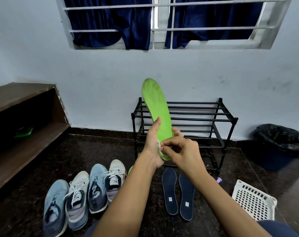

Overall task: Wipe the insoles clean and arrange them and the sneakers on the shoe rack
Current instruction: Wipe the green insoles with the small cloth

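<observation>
The left hand [152, 144] holds the green insole [156, 106] upright by its heel end, in front of the black shoe rack [196, 113]. The right hand's fingers [169, 144] pinch a white cloth [160, 148] against the heel. Two dark insoles [169, 190] and four sneakers [83, 194] lie on the floor.

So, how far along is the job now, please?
Nothing looks done. In hand: left hand holds the long green insole upright; right hand pinches a white wipe at its heel. Left: two navy insoles and four blue-and-white sneakers, on the floor, not the black metal rack.
</observation>
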`<state>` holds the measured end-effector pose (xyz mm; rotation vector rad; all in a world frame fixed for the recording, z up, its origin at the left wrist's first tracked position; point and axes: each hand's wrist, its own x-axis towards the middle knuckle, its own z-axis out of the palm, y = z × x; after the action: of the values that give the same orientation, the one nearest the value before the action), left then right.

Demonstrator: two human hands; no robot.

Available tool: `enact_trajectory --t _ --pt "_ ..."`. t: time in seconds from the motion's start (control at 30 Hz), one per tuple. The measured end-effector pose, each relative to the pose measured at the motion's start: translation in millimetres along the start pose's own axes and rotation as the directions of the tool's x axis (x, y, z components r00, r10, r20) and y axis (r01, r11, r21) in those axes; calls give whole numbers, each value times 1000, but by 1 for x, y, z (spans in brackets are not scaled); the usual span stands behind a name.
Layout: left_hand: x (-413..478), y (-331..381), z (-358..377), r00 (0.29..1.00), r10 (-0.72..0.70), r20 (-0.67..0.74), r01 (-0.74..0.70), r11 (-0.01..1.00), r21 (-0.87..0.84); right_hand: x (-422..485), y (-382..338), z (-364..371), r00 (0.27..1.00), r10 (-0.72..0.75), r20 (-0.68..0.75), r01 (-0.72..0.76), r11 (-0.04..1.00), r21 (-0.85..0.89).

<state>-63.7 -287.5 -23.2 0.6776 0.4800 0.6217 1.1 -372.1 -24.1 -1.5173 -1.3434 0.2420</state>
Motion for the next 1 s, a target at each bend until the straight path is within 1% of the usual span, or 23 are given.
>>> enact_trajectory --t 0.07,0.1,0.17,0.27,0.37,0.43,0.53,0.6,0.63,0.73,0.8,0.87,1.0 --pt "-2 -6 2 999 -47 5 47 998 44 0 3 -2 998 -7 -60 7 1000 -11" --pt "-1 -6 2 998 -64 9 63 997 53 0 3 -3 998 -11 -60 10 1000 -24" --pt "0 -1 1 997 -68 32 67 996 55 0 1 -5 1000 -4 -1 4 999 -38" --pt "7 13 -6 1000 -5 31 4 1000 8 -1 -1 -2 994 -5 113 14 997 -79" --pt "9 17 -10 1000 17 14 -16 1000 -9 0 0 3 991 -20 133 35 993 -110" --pt "8 12 -7 1000 12 -4 -12 1000 -26 1 2 4 995 -19 97 29 994 -104" --pt "5 -1 0 1000 0 8 0 1000 1 2 5 3 999 -14 -52 12 999 -41" --pt "2 -5 3 1000 -11 21 11 1000 5 4 4 0 996 -4 -94 0 999 -41" --pt "0 -5 4 999 -15 30 15 1000 -4 4 3 -3 997 0 -77 -4 999 -45" --pt "1 3 2 1000 4 30 -3 998 -56 2 -2 -9 998 15 59 -12 999 -50" --pt "3 8 -1 999 20 28 -17 996 -83 -3 -5 -10 993 17 114 -8 997 -77" --pt "5 8 -2 999 18 27 -16 996 -86 -8 -5 -8 994 16 108 -8 997 -76" --pt "1 1 5 999 26 21 -24 997 -72 -11 -1 -8 998 41 42 -38 997 -60"
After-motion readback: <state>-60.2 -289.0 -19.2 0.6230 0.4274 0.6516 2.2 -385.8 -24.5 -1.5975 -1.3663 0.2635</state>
